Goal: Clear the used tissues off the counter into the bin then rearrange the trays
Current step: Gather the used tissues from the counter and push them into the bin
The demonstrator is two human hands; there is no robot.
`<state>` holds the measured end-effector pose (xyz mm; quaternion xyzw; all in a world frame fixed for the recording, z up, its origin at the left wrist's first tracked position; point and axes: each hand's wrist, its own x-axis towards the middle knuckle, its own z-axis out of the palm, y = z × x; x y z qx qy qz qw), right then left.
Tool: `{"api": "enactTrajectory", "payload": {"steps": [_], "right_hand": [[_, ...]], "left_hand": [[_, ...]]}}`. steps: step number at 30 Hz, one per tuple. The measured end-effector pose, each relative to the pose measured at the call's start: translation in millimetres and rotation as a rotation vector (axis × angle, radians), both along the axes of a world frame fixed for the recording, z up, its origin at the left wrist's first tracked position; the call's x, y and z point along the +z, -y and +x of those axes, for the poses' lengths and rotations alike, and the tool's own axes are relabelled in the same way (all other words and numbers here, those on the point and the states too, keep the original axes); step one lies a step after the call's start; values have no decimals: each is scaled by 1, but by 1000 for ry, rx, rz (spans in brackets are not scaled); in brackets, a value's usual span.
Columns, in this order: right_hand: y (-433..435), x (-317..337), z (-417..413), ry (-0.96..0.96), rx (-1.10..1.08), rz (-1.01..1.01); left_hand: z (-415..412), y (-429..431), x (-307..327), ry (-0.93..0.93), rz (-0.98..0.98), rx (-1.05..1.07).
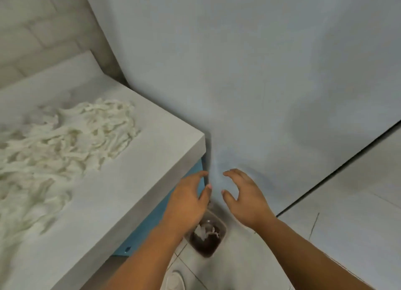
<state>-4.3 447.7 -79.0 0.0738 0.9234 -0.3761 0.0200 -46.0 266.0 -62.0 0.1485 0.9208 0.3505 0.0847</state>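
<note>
Head view, looking steeply down past the corner of a pale grey counter (130,181) to the floor. The left hand (186,199) and right hand (247,198) hang side by side in the air, palms turned toward each other with a narrow gap between. Both have fingers spread and loosely curved, and they grip nothing.

Directly below that gap a small grey bin (223,225) with a dark inside stands on the floor, tucked into the corner where the blue cabinet side (152,224) meets the pale wall (260,73). A crumpled white tissue (202,230) lies inside it. The left wrist covers the bin's near-left rim.

A broad heap of used tissues (65,142), white and stringy, lies on the counter and runs off the left edge of the picture. A bare strip of counter separates the heap from the right-hand edge and from the front corner.

The picture is soft with blur, so whether the bin or the cabinet carries any label cannot be told.

To the right of the bin, light floor tiles (347,203) lie open. A dark straight line (338,168) marks where the wall meets the floor. The toe of a white shoe (175,281) shows at the bottom edge, near the bin. Pale tiling (32,29) rises behind the counter.
</note>
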Motion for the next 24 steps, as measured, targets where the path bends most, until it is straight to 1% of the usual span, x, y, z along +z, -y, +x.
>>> {"api": "enactTrajectory", "payload": {"steps": [3, 6, 10, 12, 15, 19, 24], "right_hand": [[13, 43, -14, -124, 75, -34], [32, 75, -29, -185, 134, -46], [60, 102, -52, -261, 215, -49], [76, 109, -63, -268, 255, -38], [101, 109, -82, -259, 299, -14], [126, 104, -104, -224, 327, 11], [146, 90, -135, -181, 322, 65]], "left_hand": [[-1, 12, 39, -74, 27, 6], [-6, 32, 71, -160, 6, 44], [-19, 67, 100, -242, -24, 118], [-29, 87, 107, -270, -68, 156], [-51, 118, 108, -262, -170, 199], [-90, 154, 93, -241, -319, 260], [-134, 183, 65, -218, -520, 251]]}}
